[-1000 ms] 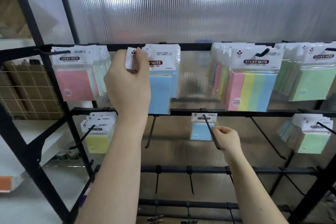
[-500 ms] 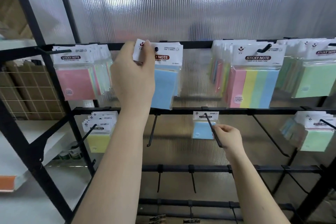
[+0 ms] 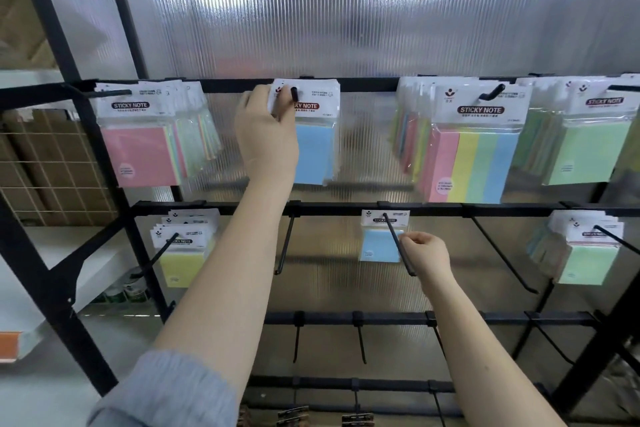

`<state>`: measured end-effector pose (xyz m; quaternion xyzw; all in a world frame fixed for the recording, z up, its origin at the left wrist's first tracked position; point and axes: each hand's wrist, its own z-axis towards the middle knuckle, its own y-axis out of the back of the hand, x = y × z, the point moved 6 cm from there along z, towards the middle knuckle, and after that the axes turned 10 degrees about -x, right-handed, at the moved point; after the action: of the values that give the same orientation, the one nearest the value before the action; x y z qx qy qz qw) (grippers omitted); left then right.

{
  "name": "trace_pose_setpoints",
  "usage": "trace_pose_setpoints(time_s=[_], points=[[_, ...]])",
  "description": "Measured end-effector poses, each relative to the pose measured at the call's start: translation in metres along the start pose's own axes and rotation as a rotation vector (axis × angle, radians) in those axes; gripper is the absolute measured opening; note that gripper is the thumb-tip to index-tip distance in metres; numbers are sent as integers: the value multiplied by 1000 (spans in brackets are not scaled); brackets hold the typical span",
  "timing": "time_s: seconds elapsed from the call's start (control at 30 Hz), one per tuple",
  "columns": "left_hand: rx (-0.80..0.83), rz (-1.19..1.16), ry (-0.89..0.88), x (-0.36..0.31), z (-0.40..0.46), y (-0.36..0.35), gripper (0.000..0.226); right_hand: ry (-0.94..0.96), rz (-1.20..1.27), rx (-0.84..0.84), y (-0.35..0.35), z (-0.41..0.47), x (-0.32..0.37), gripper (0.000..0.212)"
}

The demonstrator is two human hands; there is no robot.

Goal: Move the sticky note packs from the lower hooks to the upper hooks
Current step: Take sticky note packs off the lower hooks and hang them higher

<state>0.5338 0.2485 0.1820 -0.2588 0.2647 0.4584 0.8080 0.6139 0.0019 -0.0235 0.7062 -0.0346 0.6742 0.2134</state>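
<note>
Left grip (image 3: 266, 135) pinches blue pack (image 3: 313, 149) header on upper hook (image 3: 294, 94) (right grip (image 3: 424, 253) curled, contents unclear).

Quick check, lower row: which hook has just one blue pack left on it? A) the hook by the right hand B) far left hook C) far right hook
A: a single blue pack hangs on the lower hook that the right hand is at; the other lower hooks carry yellow or green stacks.
</note>
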Motion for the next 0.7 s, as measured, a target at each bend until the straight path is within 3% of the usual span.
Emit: trace_pose_setpoints(time_s=[0.27,0.4,0.57,0.7], points=[[-44,87,-52,4,3,-2,18,19,-66,-67,3,10,7,41],[3,131,27,12,-4,10,21,37,-165,-55,-2,18,13,46],[103,141,87,24,-26,32,7,51,-219,-33,-13,28,13,15],[221,210,189,38,-53,50,1,53,-162,-107,-16,26,8,13]])
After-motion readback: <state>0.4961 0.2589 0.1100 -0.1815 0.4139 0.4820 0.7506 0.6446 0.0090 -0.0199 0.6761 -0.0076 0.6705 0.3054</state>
